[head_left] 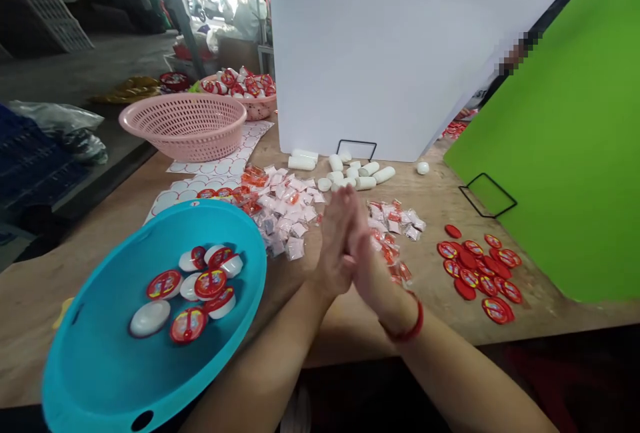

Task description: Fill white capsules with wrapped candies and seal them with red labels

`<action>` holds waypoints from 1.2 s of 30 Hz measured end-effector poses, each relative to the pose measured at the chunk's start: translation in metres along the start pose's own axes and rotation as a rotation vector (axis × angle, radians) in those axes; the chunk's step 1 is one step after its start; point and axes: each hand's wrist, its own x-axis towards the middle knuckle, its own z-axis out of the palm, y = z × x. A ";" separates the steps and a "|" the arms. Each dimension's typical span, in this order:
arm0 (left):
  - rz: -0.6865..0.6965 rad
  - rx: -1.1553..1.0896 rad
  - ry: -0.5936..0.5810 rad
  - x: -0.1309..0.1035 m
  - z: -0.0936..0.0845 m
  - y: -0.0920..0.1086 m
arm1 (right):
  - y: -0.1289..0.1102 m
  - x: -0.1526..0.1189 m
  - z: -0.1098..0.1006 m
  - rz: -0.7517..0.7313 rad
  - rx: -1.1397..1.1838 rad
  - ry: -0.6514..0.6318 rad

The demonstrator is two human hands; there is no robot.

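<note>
My left hand [334, 246] and my right hand [367, 259] are pressed palm to palm over the middle of the table, fingers stretched out and pointing away from me. No object shows between them. A red band [414, 319] circles my right wrist. Just left of my hands is a pile of small pink-and-white packets [287, 209], and a smaller pile of packets [393, 219] lies to their right. White cups [366, 183], some stacked, lie beyond my fingertips. Red round lids [467, 259] are spread farther right.
A blue basin [120, 379] with several red-and-white containers stands at the left. Behind it are a pink basket [185, 126] and a filled pink basket [260, 109]. A white board [370, 53] and a green board [565, 153] stand at the back and right.
</note>
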 end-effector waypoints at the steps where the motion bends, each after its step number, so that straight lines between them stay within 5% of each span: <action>1: -0.008 -0.013 0.051 0.002 0.002 -0.002 | -0.013 -0.007 0.005 -0.105 -0.006 -0.062; 4: 0.006 -0.172 0.124 0.009 0.004 -0.005 | -0.011 -0.012 0.011 -0.457 -0.206 -0.276; 5: -0.003 -0.262 0.095 0.010 0.003 -0.005 | 0.006 -0.009 0.009 -0.413 -0.290 -0.220; 7: 0.009 -0.384 0.005 0.010 0.002 -0.005 | 0.055 0.002 0.000 -0.068 -0.433 0.022; 9: 0.101 -0.268 -0.014 0.008 0.000 -0.009 | 0.106 0.014 -0.012 0.248 -0.445 0.175; 12: 0.254 0.139 0.216 0.008 -0.001 -0.022 | 0.146 0.028 -0.025 0.352 -0.466 0.173; 15: 0.197 0.228 0.417 0.012 -0.005 -0.041 | 0.147 0.038 -0.019 0.342 -0.636 0.062; 21: 0.049 0.144 0.415 0.023 -0.020 -0.056 | 0.130 0.058 0.001 0.409 -0.561 -0.177; 27: -0.192 -0.323 0.313 0.036 -0.024 -0.048 | 0.099 0.052 0.004 0.021 -0.120 -0.255; 29: -0.124 -0.332 0.395 0.040 -0.028 -0.048 | 0.096 0.051 0.009 0.008 -0.119 -0.210; 32: 0.041 -0.231 0.570 0.045 -0.035 -0.050 | 0.102 0.053 0.024 0.185 -0.346 -0.251; 36: 0.131 -0.133 0.608 0.046 -0.039 -0.051 | 0.105 0.055 0.037 0.238 -0.509 -0.392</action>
